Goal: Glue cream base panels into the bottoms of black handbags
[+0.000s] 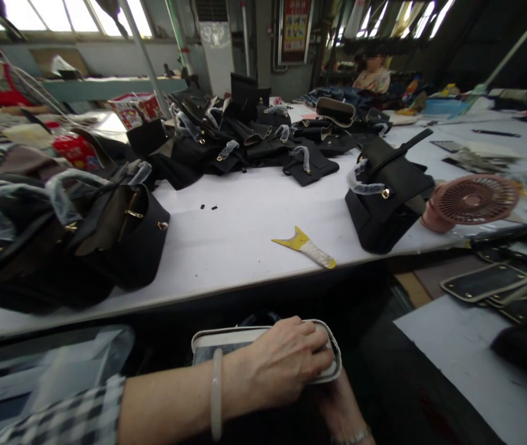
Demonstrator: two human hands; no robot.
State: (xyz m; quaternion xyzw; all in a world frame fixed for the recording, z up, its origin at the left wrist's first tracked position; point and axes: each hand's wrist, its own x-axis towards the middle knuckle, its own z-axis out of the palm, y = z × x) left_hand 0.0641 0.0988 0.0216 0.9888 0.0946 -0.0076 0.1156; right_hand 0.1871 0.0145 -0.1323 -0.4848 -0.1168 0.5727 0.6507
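Near the bottom of the head view is a bag [235,337] with a pale, rounded rim around its opening and a dark body. My left hand [291,355], with a pale bangle on the wrist, reaches across it. Its bent fingers are closed on the right end of the rim, and the fingertips partly dip inside the opening. My right hand [340,402] is below the same end, against the bag's outer side. Its fingers are hidden behind the bag and my left hand. The bag's lower part is lost in shadow.
On the white table [231,247] ahead lies a yellow-and-white forked piece [307,246]. Black handbags [124,241] stand at left, another black handbag [384,198] at right beside a pink fan [472,199]. More bags pile behind. Two people sit farther back.
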